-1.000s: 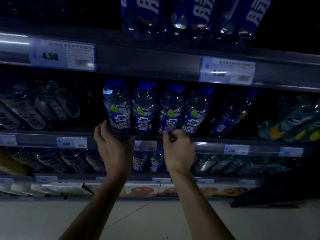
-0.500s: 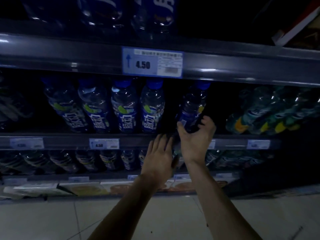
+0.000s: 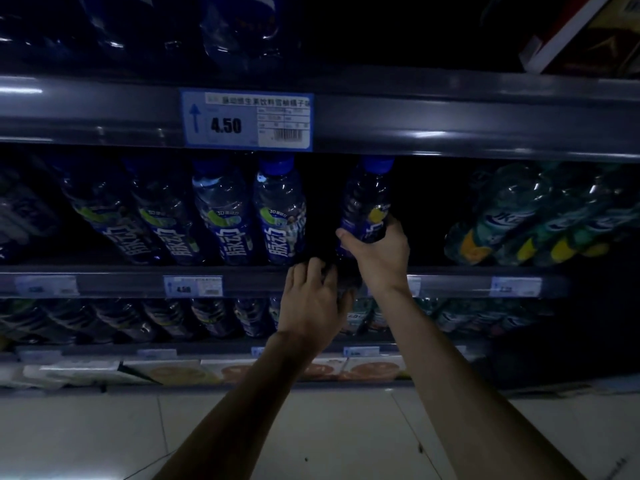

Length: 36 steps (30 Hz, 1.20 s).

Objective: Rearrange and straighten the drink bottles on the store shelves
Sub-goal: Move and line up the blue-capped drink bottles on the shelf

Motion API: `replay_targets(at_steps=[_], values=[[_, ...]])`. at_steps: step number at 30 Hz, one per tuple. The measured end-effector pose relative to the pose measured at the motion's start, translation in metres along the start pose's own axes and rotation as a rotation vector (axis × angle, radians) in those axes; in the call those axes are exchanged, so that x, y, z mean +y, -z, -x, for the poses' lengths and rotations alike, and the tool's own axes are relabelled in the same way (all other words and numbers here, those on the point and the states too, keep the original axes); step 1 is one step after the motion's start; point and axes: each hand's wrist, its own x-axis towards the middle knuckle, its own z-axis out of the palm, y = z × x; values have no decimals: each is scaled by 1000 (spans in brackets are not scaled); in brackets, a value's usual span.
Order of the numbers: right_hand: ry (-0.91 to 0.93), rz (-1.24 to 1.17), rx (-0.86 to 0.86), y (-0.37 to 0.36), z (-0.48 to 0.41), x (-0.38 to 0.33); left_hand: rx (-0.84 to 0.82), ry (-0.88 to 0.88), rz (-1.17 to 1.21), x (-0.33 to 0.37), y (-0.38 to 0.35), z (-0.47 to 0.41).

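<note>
A row of blue-capped drink bottles [image 3: 278, 213] with blue labels stands on the dim middle shelf [image 3: 242, 277]. One more blue bottle [image 3: 369, 199] stands apart to their right, across a dark gap. My right hand [image 3: 379, 252] is shut around the lower part of that lone bottle. My left hand [image 3: 311, 303] is just below and left of it, at the shelf's front edge, fingers apart and holding nothing that I can make out. Green bottles [image 3: 512, 220] with yellow labels lie at the right of the same shelf.
A 4.50 price tag [image 3: 247, 119] hangs on the rail of the upper shelf, which carries large blue bottles [image 3: 239, 26]. A lower shelf holds more bottles [image 3: 214, 317]; flat packages [image 3: 180, 370] sit beneath. Pale floor tiles [image 3: 104, 438] lie below.
The view has shifted right along the shelf. My right hand went from the shelf edge to gripping the lone blue bottle, and my left hand followed to just below it.
</note>
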Motion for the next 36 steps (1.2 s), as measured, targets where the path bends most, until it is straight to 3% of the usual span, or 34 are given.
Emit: replay_targets(at_steps=[9, 14, 20, 27, 33, 36], values=[[110, 78, 136, 0, 16, -1, -111, -51, 38, -5, 7, -2], [189, 87, 260, 8, 38, -7, -53, -46, 90, -12, 27, 16], [195, 106, 200, 27, 90, -29, -2, -35, 101, -27, 74, 40], [145, 5, 216, 49, 146, -97, 114, -27, 170, -23, 162, 67], [166, -15, 223, 72, 135, -176, 213, -91, 144, -17, 238, 47], [194, -11, 245, 83, 123, -214, 175, -133, 67, -15, 266, 31]])
